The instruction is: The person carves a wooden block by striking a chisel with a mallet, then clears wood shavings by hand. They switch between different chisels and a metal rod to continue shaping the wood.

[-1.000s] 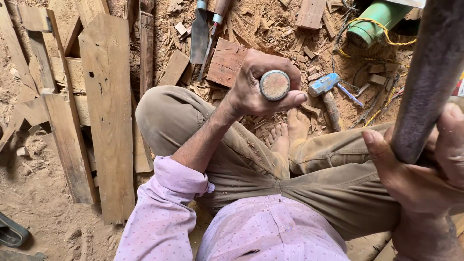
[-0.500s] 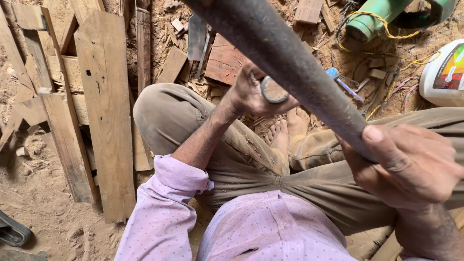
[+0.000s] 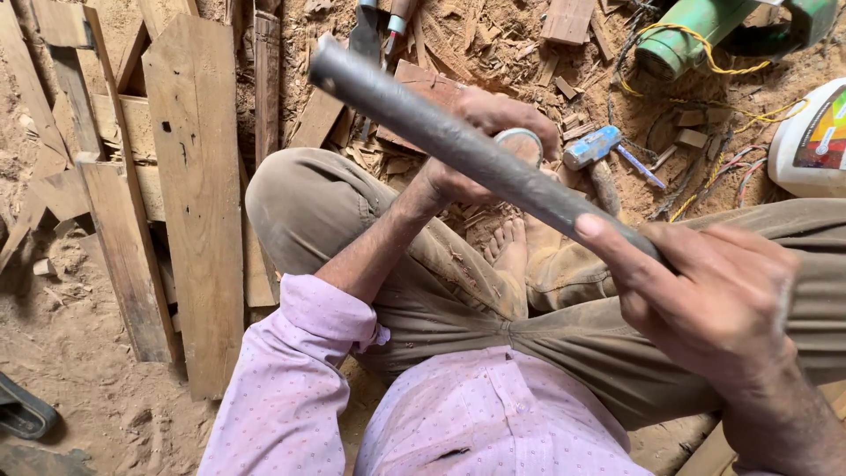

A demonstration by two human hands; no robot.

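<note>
Sawdust-strewn workshop floor [image 3: 79,370] is being occupied by a seated person with legs crossed; every position below is being given relative to the grey metal rod [image 3: 458,145]. Rod: being held slantwise across the lap, its free end pointing up and away, its near end being clamped inside the right hand [image 3: 705,300], whose fingers are wrapped shut around it. Left hand [image 3: 489,145]: lying just behind the rod's middle, fingers being closed on a small round metal-rimmed object [image 3: 520,141], partly hidden by the rod; contact between object and rod cannot be told. Wooden planks [image 3: 189,176] are lying well to the rod's left. A blue-headed hammer [image 3: 599,145] is resting just right of the rod's middle; a green cylinder [image 3: 696,40] and a white plastic container [image 3: 806,137] are sitting farther right. Progress: both items are being gripped and brought close together; no joining or fitting is being shown as done, so that appears left.
</note>
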